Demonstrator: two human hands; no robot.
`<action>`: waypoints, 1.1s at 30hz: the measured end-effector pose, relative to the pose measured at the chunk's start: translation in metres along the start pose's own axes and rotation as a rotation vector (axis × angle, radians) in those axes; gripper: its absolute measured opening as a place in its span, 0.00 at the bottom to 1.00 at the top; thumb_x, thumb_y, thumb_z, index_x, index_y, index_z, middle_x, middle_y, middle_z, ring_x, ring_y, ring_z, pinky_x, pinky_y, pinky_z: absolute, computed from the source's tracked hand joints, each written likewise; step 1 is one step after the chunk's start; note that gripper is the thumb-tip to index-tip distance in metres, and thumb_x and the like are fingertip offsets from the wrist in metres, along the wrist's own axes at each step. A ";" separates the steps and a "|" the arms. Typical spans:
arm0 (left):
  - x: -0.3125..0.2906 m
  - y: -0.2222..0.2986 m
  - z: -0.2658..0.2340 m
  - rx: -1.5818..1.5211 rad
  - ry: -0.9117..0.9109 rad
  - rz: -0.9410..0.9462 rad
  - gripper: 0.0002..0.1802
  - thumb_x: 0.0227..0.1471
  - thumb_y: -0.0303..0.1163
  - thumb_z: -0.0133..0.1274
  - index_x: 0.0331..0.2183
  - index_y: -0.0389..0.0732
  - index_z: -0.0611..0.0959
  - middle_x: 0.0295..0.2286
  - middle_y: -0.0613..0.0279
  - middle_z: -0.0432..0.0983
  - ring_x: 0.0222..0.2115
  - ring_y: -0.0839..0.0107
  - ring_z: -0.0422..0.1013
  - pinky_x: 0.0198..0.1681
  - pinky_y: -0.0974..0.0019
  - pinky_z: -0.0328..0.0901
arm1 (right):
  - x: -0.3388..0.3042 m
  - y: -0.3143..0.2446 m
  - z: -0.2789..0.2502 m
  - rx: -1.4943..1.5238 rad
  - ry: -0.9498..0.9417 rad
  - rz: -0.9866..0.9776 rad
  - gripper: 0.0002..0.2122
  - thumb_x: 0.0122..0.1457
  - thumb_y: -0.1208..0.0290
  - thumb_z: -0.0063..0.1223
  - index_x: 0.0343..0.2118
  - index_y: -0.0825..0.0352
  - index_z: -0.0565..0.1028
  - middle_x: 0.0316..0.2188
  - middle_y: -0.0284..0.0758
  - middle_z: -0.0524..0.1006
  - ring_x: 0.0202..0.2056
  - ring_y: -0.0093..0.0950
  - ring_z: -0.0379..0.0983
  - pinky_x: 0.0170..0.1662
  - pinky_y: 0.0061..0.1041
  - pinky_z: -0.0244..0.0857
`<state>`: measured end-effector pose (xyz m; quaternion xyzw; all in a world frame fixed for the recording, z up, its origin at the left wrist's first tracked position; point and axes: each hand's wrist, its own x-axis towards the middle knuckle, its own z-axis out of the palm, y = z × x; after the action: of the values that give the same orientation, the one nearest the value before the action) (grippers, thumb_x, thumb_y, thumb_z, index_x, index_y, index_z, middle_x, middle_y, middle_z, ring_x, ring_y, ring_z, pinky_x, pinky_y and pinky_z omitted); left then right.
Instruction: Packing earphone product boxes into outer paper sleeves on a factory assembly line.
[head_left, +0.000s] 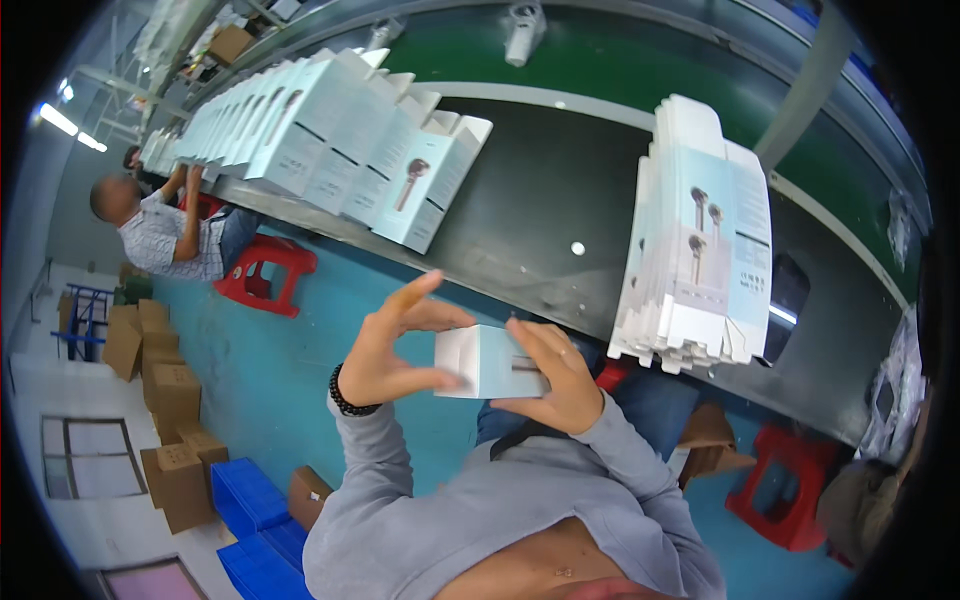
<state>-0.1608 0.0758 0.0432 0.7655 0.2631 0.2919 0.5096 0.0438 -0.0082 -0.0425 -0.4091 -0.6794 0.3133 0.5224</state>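
Above my lap, in front of the bench edge, I hold a small pale blue and white carton box [486,362] with its white end turned left. My right hand [562,380] is wrapped round the right part of the box, fingers on its upper edge and thumb below. At the white end is my left hand [395,345], thumb and fingers touching the lower and upper edges, index finger raised. To the right on the bench lies a stack of flattened cartons [700,235]. A long row of similar opened-out cartons [330,150] stands on the left, the nearest carton [432,185] showing a printed picture.
The dark bench [540,200] runs across, with a dark, phone-like object [786,305] beside the stack. Another person [180,225] works at the far left near a red stool [268,275]. Brown boxes [172,395], blue crates [248,495] and another red stool [782,485] stand on the floor.
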 end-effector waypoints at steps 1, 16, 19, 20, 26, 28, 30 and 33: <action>0.002 0.003 -0.001 0.013 0.014 0.012 0.52 0.30 0.37 0.68 0.55 0.36 0.58 0.40 0.47 0.73 0.40 0.55 0.71 0.47 0.57 0.62 | 0.001 -0.002 -0.001 0.035 -0.012 0.013 0.37 0.34 0.64 0.68 0.52 0.66 0.65 0.45 0.44 0.67 0.41 0.40 0.65 0.44 0.30 0.60; 0.010 -0.085 -0.041 -0.191 0.957 0.389 0.46 0.44 0.39 0.60 0.56 0.40 0.49 0.47 0.53 0.63 0.48 0.65 0.61 0.49 0.65 0.58 | -0.045 -0.063 -0.098 -0.421 0.223 -0.290 0.31 0.47 0.48 0.56 0.49 0.64 0.67 0.47 0.50 0.67 0.48 0.51 0.63 0.52 0.46 0.53; 0.023 -0.121 -0.041 -0.062 1.105 0.270 0.46 0.42 0.32 0.61 0.56 0.41 0.50 0.48 0.54 0.61 0.47 0.66 0.60 0.46 0.67 0.58 | -0.040 -0.069 -0.110 -0.945 0.297 -0.048 0.28 0.47 0.45 0.54 0.45 0.63 0.71 0.50 0.43 0.65 0.53 0.49 0.56 0.53 0.51 0.49; 0.027 -0.127 -0.039 0.028 1.162 0.203 0.46 0.41 0.30 0.61 0.56 0.41 0.51 0.48 0.55 0.60 0.47 0.67 0.60 0.44 0.68 0.58 | -0.035 -0.069 -0.114 -1.045 0.246 0.028 0.29 0.46 0.47 0.55 0.47 0.63 0.69 0.51 0.45 0.63 0.54 0.49 0.54 0.54 0.51 0.47; 0.038 -0.139 -0.031 0.253 1.183 0.069 0.43 0.42 0.31 0.61 0.55 0.40 0.55 0.47 0.56 0.61 0.41 0.71 0.60 0.37 0.71 0.59 | -0.031 -0.057 -0.124 -1.150 0.037 0.181 0.29 0.41 0.59 0.61 0.48 0.64 0.69 0.52 0.44 0.62 0.53 0.47 0.55 0.54 0.43 0.48; 0.043 -0.140 -0.032 0.296 1.170 0.058 0.43 0.41 0.32 0.62 0.55 0.40 0.55 0.46 0.57 0.61 0.41 0.71 0.60 0.37 0.70 0.58 | -0.031 -0.055 -0.124 -1.138 0.108 0.137 0.27 0.36 0.69 0.64 0.45 0.63 0.72 0.48 0.42 0.65 0.48 0.44 0.59 0.51 0.40 0.53; 0.046 -0.140 -0.033 0.355 1.166 0.011 0.47 0.38 0.36 0.64 0.54 0.39 0.55 0.47 0.56 0.59 0.41 0.68 0.60 0.39 0.66 0.58 | -0.032 -0.056 -0.128 -1.118 0.104 0.131 0.26 0.35 0.69 0.64 0.44 0.63 0.73 0.47 0.42 0.65 0.47 0.42 0.60 0.49 0.39 0.54; 0.053 -0.130 -0.019 0.527 1.281 0.027 0.49 0.36 0.37 0.65 0.55 0.39 0.54 0.49 0.55 0.56 0.43 0.65 0.60 0.40 0.64 0.57 | -0.032 -0.060 -0.134 -1.126 0.117 0.073 0.22 0.37 0.74 0.61 0.41 0.66 0.74 0.40 0.40 0.70 0.41 0.40 0.63 0.43 0.37 0.58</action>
<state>-0.1520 0.1693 -0.0630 0.5438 0.5648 0.6189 0.0473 0.1640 -0.0652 0.0284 -0.6645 -0.6969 -0.1026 0.2493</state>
